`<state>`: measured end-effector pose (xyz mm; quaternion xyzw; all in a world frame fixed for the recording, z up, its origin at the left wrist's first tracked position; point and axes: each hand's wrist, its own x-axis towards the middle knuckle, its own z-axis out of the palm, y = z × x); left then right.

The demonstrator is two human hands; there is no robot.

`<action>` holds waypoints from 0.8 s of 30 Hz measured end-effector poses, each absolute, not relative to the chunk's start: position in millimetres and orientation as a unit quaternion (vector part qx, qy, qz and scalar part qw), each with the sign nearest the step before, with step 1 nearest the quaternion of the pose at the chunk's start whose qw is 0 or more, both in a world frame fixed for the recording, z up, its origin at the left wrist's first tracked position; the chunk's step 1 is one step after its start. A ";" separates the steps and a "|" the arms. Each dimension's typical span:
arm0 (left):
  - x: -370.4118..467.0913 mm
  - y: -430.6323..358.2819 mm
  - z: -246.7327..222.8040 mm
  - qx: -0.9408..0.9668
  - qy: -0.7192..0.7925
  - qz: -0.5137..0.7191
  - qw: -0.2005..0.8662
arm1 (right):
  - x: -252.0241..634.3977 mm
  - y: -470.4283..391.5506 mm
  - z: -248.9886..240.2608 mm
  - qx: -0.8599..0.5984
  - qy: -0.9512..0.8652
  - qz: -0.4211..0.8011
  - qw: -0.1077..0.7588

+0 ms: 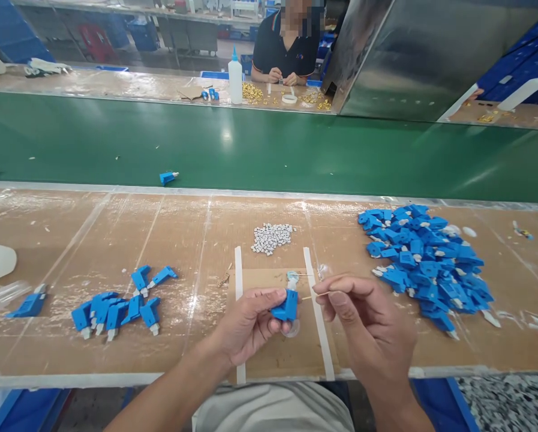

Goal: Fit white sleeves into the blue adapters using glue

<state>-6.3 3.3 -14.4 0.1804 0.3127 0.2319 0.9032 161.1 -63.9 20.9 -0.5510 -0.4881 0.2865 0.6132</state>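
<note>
"Where is the blue piece point(286, 306) held?"

"Above the brown worktop point(170, 240), between two strips of white tape point(239, 273). It is gripped by the thumb and curled fingers of the left hand point(251, 321), its pale tip pointed away from the person. A thin stick point(308, 297) is pinched between the right hand's point(374, 327) thumb and forefinger; whether the piece is touched by it cannot be told."

"And what is set around them?"

"A clear disc point(292, 329) is partly covered by the held piece. Grey pellets point(272, 239) are gathered beyond the hands, a large blue pile point(426, 258) is heaped to the right, and a loose blue group point(116, 312) is spread to the left. The far bench point(138, 84) is separated off by a green belt point(269, 150), and part of the view is blocked by a metal panel point(430, 54). Small items are handled there by a co-worker point(286, 54), near a bottle point(235, 83) and gold pieces point(251, 92)."

"How are the surfaces finished?"

"The blue parts are angular and plastic-looking; the pellets are rounded. The worktop is glossy and crossed by seams, the belt is smooth, and soft reflections are shown by the panel."
</note>
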 end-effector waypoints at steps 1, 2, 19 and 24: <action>-6.7 3.7 -15.0 0.179 0.313 0.233 0.903 | 158.7 -63.4 20.9 -0.552 -0.498 0.277 0.608; -7.1 4.1 -15.6 0.177 0.313 0.233 0.904 | 156.9 -62.9 20.4 -0.553 -0.507 0.271 0.603; -7.9 5.1 -17.0 0.188 0.299 0.226 0.908 | 160.9 -60.4 3.0 -0.555 -0.591 0.228 0.540; -8.7 4.0 -17.2 0.214 0.295 0.231 0.902 | 165.3 -59.7 6.0 -0.527 -0.640 0.217 0.516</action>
